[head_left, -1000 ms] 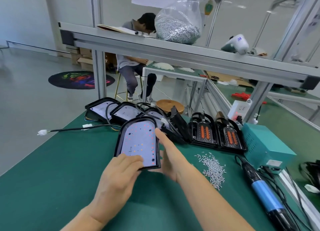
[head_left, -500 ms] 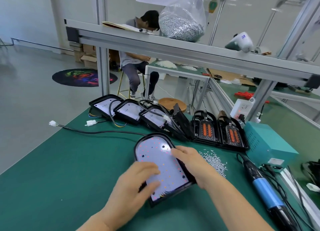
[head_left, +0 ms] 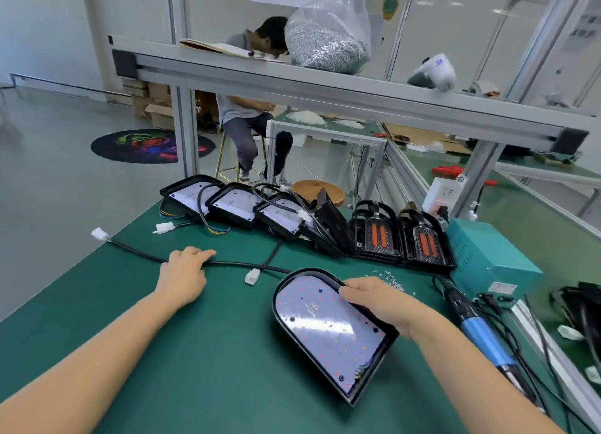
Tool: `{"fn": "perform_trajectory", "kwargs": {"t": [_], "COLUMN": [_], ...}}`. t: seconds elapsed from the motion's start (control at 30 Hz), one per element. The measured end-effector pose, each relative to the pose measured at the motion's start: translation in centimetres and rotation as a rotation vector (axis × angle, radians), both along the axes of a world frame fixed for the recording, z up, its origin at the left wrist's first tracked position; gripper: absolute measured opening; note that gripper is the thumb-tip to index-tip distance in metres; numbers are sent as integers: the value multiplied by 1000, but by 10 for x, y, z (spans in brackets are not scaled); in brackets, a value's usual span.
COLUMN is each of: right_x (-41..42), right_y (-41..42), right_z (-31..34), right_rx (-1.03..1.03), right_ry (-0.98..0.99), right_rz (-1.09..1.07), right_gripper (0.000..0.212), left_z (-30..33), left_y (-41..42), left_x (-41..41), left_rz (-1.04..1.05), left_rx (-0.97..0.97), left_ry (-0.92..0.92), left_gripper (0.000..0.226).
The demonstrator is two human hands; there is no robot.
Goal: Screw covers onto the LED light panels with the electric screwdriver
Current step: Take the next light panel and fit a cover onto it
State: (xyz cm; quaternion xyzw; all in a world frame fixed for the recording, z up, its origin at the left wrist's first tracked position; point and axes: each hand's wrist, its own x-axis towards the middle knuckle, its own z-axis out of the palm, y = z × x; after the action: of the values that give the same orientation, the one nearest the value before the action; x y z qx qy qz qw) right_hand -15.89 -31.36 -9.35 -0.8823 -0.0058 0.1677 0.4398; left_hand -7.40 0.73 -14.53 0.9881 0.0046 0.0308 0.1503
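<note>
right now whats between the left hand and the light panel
In the head view, a white plug on the black cable lies on green mat between left hand and light panel.

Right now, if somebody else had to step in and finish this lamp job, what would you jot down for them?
Left hand: fingers resting on the black cable lying across the green mat; whether it grips the cable is unclear.
Right hand: holds the right edge of the LED panel, which lies face up on the mat with no cover on.
Electric screwdriver: lying untouched on the mat, right of the panel.
Loose screws: just behind the right hand.
More panels and covers line the back edge.
Done: panel positioned. Left: fit cover, drive screws.
</note>
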Motion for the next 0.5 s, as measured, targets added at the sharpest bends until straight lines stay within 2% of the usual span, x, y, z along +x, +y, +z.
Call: {"fn": "perform_trajectory", "kwargs": {"t": [0.13,0.3,0.43,0.5], "right_x": [6,3,-4,-7], "right_y": [4,4,9,12], "right_z": [-4,-16,-23,-22], "right_rx": [8,87,105,86], "right_ry": [-18,-37,-60,-67], "right_rz": [-79,-204,-308,-307], "right_gripper": [28,19,39,42], "left_z": [-5,-7,-12,-10], "left_y": [-16,-27,-34,-39], "left_x": [-10,-32,-47,-53], "left_rz": [-110,-154,-170,-190], "left_rx": [-206,-316,-397,-461], "left_ry": [-73,-91,-147,-207], "left_gripper": [37,28,25,22]}}
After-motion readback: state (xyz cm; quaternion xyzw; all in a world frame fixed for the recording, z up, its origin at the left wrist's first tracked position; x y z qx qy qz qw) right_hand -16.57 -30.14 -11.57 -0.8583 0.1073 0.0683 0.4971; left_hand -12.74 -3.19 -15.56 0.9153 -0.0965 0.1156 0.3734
